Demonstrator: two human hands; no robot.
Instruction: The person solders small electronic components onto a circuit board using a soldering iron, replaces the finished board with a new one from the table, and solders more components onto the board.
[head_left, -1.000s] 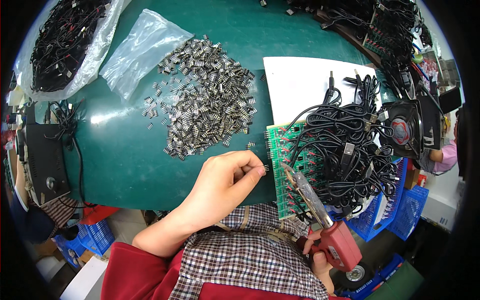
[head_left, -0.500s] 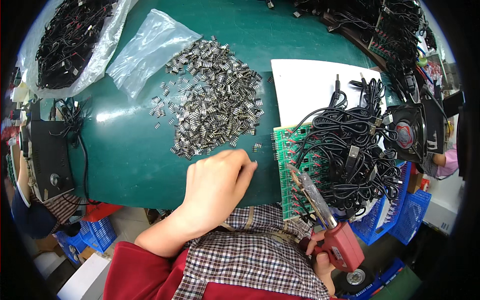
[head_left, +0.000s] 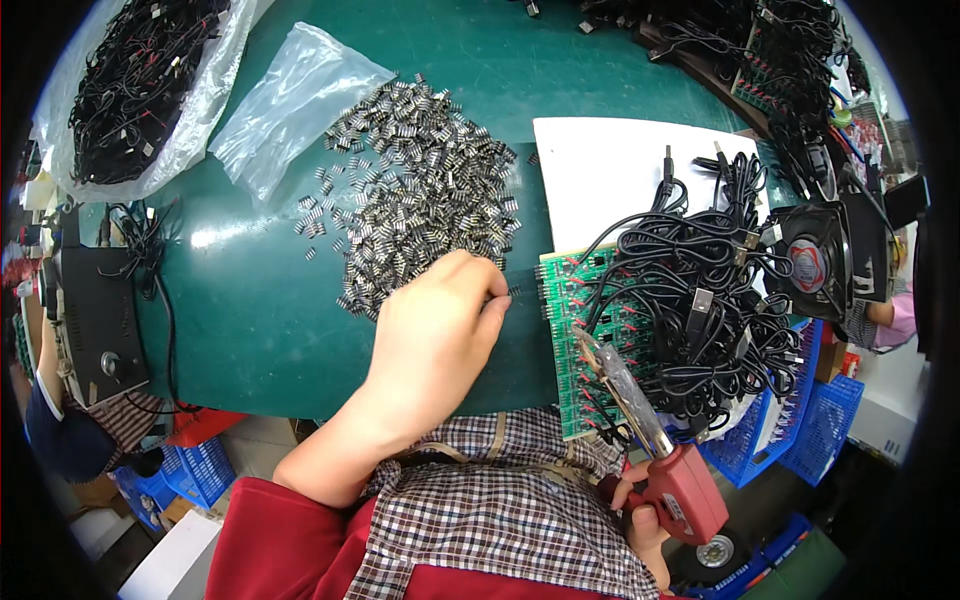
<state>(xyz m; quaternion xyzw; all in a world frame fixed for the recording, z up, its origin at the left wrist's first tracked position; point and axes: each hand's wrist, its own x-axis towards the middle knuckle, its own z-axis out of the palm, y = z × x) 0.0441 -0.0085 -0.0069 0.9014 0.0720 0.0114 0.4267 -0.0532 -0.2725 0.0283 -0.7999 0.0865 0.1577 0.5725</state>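
Note:
My left hand (head_left: 430,335) rests on the green table (head_left: 250,330), fingers curled at the near edge of a heap of small metal parts (head_left: 420,210). The fingertips are hidden, so I cannot tell whether they hold a part. My right hand (head_left: 640,520) grips a red soldering gun (head_left: 685,490) by its handle. The gun's long tip points up over the lower left of a green circuit board (head_left: 565,350). A tangle of black cables (head_left: 700,300) attached to the board covers most of it.
A white sheet (head_left: 600,170) lies behind the board. An empty clear bag (head_left: 290,105) and a bag of black cables (head_left: 140,90) lie far left. A black box (head_left: 95,320) sits at the left edge, a small fan (head_left: 815,260) and blue baskets (head_left: 800,430) right.
My left hand has moved from the board's left edge up and left onto the near edge of the heap of metal parts. The right hand and soldering gun have barely shifted.

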